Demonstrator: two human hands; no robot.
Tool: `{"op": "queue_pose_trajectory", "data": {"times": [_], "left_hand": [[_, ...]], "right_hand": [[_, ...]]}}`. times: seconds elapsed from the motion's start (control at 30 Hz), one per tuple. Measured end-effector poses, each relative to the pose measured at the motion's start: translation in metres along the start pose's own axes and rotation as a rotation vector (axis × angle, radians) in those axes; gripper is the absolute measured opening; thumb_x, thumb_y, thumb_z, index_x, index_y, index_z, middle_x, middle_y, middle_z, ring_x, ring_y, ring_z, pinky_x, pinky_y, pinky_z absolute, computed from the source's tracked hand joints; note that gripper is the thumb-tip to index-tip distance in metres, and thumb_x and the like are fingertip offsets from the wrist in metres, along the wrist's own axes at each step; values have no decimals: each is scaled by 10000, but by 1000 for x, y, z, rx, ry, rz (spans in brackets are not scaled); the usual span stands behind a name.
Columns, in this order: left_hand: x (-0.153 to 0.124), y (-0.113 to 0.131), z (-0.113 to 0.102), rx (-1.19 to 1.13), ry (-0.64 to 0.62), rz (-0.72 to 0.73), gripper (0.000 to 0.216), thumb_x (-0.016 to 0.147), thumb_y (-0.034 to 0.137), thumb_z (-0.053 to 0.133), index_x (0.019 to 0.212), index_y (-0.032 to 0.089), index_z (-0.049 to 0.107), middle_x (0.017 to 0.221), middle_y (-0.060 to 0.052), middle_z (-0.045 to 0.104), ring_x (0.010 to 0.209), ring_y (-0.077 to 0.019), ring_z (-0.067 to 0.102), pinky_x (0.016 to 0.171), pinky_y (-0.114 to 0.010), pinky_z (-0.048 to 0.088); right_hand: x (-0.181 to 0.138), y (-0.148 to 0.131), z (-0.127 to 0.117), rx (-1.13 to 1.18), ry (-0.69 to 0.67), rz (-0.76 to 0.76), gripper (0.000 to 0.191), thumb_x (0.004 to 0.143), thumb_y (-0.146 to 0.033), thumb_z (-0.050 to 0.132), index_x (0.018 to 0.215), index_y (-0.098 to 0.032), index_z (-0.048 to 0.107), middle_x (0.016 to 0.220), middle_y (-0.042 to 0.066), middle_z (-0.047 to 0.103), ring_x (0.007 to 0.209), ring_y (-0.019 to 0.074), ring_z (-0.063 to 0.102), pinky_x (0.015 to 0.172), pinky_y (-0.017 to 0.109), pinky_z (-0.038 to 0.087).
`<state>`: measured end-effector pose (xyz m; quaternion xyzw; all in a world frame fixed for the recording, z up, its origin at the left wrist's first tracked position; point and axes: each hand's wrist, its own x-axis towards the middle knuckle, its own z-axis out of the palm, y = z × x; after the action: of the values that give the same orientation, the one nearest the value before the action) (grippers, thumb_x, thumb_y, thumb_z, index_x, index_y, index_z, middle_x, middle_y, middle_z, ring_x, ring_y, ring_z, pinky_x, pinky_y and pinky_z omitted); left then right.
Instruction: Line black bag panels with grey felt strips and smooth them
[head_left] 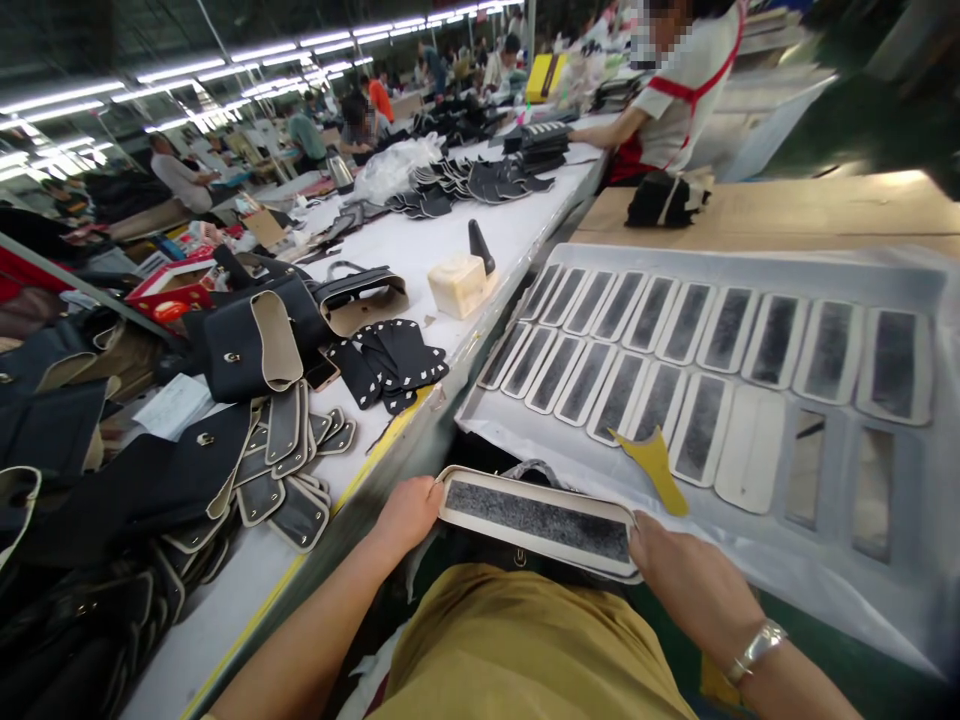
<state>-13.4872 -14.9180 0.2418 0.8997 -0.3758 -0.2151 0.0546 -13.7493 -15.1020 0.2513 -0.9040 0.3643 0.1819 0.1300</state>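
A long cream-edged strip with a dark grey glued centre (pixel 536 520) lies across my lap, held at both ends. My left hand (pixel 409 512) pinches its left end, fingers closed. My right hand (pixel 686 582), a metal watch on the wrist, grips its right end. Just beyond it, a white sheet (pixel 750 270) carries two rows of several similar strips (pixel 679 335) with dark centres, plus one plain cream strip (pixel 748 450). A yellow scraper-like piece (pixel 656 462) rests at the sheet's near edge.
On the long white table (pixel 487 225) to my left lie black bag panels (pixel 247 345), piles of cream-backed flaps (pixel 289 460), small black pieces (pixel 394 365), a cream block (pixel 457 285) and a black cone (pixel 480 247). A person in a white and red top (pixel 675 90) works beyond; other workers sit further back.
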Motion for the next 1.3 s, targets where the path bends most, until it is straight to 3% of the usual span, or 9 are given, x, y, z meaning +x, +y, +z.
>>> {"op": "queue_pose_trajectory", "data": {"times": [0.17, 0.37, 0.47, 0.57, 0.8, 1.07, 1.3], "left_hand": [[1, 0, 3, -114, -6, -12, 413, 907, 327, 325, 572, 163, 502, 573, -64, 570, 637, -180, 567, 596, -263, 348], [-2, -7, 9, -305, -91, -22, 433, 884, 459, 326, 644, 151, 515, 603, -43, 583, 602, -172, 593, 544, -251, 423], [-7, -13, 9, -505, -191, -1, 388, 803, 501, 469, 781, 127, 569, 744, -52, 641, 697, -186, 625, 561, -251, 485], [-9, -15, 8, -629, -186, -26, 311, 715, 415, 583, 781, 111, 581, 761, -58, 642, 713, -194, 620, 597, -281, 516], [0, -13, 12, -582, -87, -131, 348, 737, 466, 515, 603, 144, 511, 576, -9, 558, 578, -162, 594, 517, -260, 507], [-2, -14, 12, -453, -41, -45, 365, 791, 438, 439, 554, 163, 477, 543, 9, 518, 554, -144, 567, 507, -220, 449], [-8, -6, 10, -327, 89, 13, 344, 790, 372, 464, 515, 168, 431, 499, 17, 435, 551, -121, 460, 560, -240, 328]], "right_hand": [[-1, 3, 4, 9, 21, -14, 235, 954, -187, 325, 1056, -109, 522, 816, 137, 714, 794, 312, 692, 659, 394, 478], [-2, 6, 8, 26, 36, -43, 213, 942, -158, 327, 1007, -102, 522, 794, 151, 705, 753, 321, 692, 630, 404, 481], [-1, 8, 10, 43, 48, -33, 199, 942, -172, 337, 987, -115, 523, 764, 140, 700, 736, 317, 692, 615, 395, 474], [1, 9, 12, 49, 48, -36, 194, 945, -184, 341, 963, -122, 524, 757, 139, 696, 734, 309, 693, 613, 385, 466], [2, 12, 13, 44, 27, -62, 193, 942, -179, 337, 1000, -121, 511, 777, 133, 693, 738, 313, 688, 614, 387, 463], [4, 15, 12, 22, 8, -90, 184, 928, -162, 366, 1027, -116, 515, 786, 134, 690, 719, 298, 685, 582, 351, 430], [4, 17, 16, -6, 13, -90, 196, 931, -155, 368, 1056, -100, 508, 797, 143, 692, 722, 307, 683, 580, 363, 432]]}}
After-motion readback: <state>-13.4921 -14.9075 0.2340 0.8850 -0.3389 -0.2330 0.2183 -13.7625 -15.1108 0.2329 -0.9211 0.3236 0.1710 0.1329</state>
